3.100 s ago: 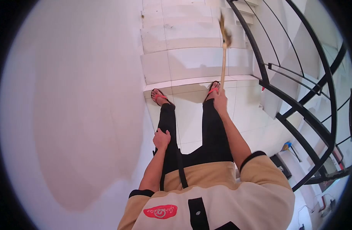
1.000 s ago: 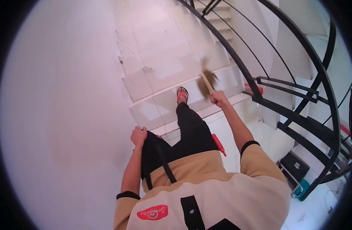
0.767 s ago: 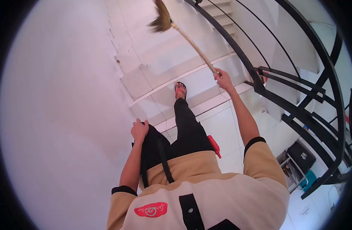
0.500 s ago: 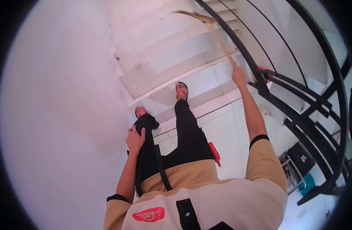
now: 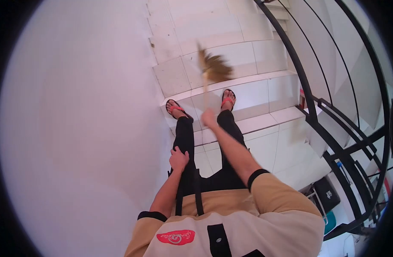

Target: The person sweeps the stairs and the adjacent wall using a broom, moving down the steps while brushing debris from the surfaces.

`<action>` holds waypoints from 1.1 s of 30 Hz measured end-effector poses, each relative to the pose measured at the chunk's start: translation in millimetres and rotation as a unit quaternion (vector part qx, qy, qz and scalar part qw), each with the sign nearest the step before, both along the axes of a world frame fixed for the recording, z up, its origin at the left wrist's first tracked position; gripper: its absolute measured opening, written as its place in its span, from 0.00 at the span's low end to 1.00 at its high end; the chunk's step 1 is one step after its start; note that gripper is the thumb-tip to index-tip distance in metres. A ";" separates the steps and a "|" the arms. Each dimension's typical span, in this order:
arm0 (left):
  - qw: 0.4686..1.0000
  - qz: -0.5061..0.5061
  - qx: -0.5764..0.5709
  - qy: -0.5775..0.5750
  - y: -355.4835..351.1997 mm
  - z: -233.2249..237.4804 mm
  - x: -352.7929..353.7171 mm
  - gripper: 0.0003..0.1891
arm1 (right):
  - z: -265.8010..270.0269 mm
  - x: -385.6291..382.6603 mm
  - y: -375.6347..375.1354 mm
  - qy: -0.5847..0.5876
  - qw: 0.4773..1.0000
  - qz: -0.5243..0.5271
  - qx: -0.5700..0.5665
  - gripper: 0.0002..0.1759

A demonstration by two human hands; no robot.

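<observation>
A straw broom (image 5: 218, 68) with a pale stick handle hangs over the step in front of my feet, its bristles fanned to the right and blurred by motion. My right hand (image 5: 208, 118) is wrapped round the handle, between my two lower legs in the view. My left hand (image 5: 178, 158) rests with its fingers laid over my left trouser leg (image 5: 185, 137), near the knee. Both feet, in red-strapped flip-flops (image 5: 228, 100), are on the same white tiled step (image 5: 252, 98).
White tiled stairs (image 5: 230, 53) run up the view, with small dark specks along their left side. A white wall (image 5: 89, 128) borders them on the left. The black metal railing (image 5: 305, 85) curves down the right. Beyond it are a black box-like thing (image 5: 327, 192) and a teal object (image 5: 330, 221).
My right hand has swung the broom leftward and closer to me, from beside the railing to before my feet. My left foot now stands level with the right. The left hand stays on the leg.
</observation>
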State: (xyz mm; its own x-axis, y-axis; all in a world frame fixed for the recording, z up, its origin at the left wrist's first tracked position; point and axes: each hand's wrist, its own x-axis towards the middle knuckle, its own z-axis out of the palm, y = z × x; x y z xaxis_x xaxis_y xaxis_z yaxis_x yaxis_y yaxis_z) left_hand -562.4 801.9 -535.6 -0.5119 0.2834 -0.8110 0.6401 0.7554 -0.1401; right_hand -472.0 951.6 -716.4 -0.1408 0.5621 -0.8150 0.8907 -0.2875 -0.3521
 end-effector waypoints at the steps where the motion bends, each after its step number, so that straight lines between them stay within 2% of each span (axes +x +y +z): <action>1: 1.000 0.011 0.001 -0.007 -2.4 1.4 -5.2 0.25 | 29.3 -43.6 -15.1 0.005 1.000 0.010 0.020 0.10; 2: 1.000 0.023 0.001 -0.014 -5.4 1.9 -10.7 0.24 | 61.9 -81.0 -7.4 0.071 0.978 -0.149 -0.125 0.07; 3: 0.999 0.031 -0.006 -0.018 -5.1 3.8 -16.3 0.23 | 80.6 -110.3 -2.6 0.131 0.906 -0.300 -0.267 0.05; 4: 0.999 0.042 0.002 -0.019 -8.1 4.1 -21.0 0.23 | 46.2 -128.3 -17.7 0.228 0.829 -0.392 -0.326 0.04; 5: 0.998 0.051 0.009 -0.020 -12.8 2.1 -24.5 0.23 | -14.1 -140.8 -37.6 0.317 0.729 -0.474 -0.378 0.03; 6: 0.998 0.058 0.016 -0.023 -18.0 2.0 -27.4 0.23 | -47.7 -150.5 -50.9 0.393 0.608 -0.548 -0.419 0.02; 8: 0.997 0.076 0.009 -0.032 -26.6 0.0 -30.5 0.23 | 24.5 -158.2 9.1 0.358 0.594 -0.563 -0.449 0.03; 10: 0.995 0.088 0.011 -0.040 -31.0 -0.1 -35.7 0.22 | 38.8 -164.9 50.0 0.409 0.570 -0.552 -0.451 0.10; 12: 0.995 0.092 0.016 -0.043 -35.0 -2.0 -37.2 0.22 | 52.6 -160.5 90.6 0.418 0.636 -0.529 -0.375 0.10; 13: 0.995 0.093 0.020 -0.044 -35.3 -2.3 -37.4 0.22 | 50.4 -158.9 106.3 0.379 0.753 -0.459 -0.279 0.09; 14: 0.994 0.092 0.020 -0.046 -36.7 -0.5 -36.9 0.22 | 49.9 -156.1 119.1 0.328 0.848 -0.378 -0.175 0.10; 16: 0.995 0.090 0.024 -0.045 -35.7 -3.0 -40.5 0.22 | 96.7 -170.7 167.7 0.283 0.934 -0.218 0.002 0.11; 18: 0.995 0.082 0.038 -0.037 -38.7 -6.1 -39.9 0.22 | 130.6 -167.1 198.5 0.367 0.896 -0.249 -0.014 0.13; 20: 0.995 0.080 0.041 -0.037 -39.4 -3.5 -34.9 0.21 | 103.9 -146.9 205.8 0.335 0.915 -0.224 0.026 0.14; 22: 0.995 0.089 0.039 -0.036 -31.5 -0.9 -36.5 0.21 | 108.3 -145.1 224.6 0.334 0.920 -0.196 0.057 0.15; 24: 0.995 0.084 0.034 -0.028 -33.5 -7.1 -33.3 0.21 | 139.6 -153.4 248.6 0.356 0.916 -0.171 0.072 0.17; 28: 0.996 0.082 0.035 -0.016 -27.4 -7.6 -23.4 0.21 | 96.7 -114.7 246.4 0.318 0.925 -0.157 0.139 0.17; 29: 0.996 0.082 0.034 -0.013 -21.8 -9.0 -23.9 0.21 | 111.5 -113.9 251.1 0.285 0.932 -0.170 0.143 0.18; 32: 0.996 0.086 0.024 -0.010 -23.0 -7.6 -19.5 0.21 | 141.0 -97.4 258.9 0.344 0.911 -0.207 0.090 0.18; 33: 0.996 0.087 0.025 -0.011 -26.1 -10.6 -14.5 0.21 | 121.3 -77.6 258.1 0.289 0.930 -0.182 0.134 0.18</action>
State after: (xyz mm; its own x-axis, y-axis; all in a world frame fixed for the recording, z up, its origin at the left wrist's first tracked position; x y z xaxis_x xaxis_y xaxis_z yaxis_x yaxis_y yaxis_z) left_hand -576.9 775.8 -546.2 -0.5386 0.2320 -0.8100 0.5020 0.8604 -0.0873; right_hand -549.6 1209.7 -595.1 -0.2734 0.8299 -0.4863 0.3915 -0.3658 -0.8444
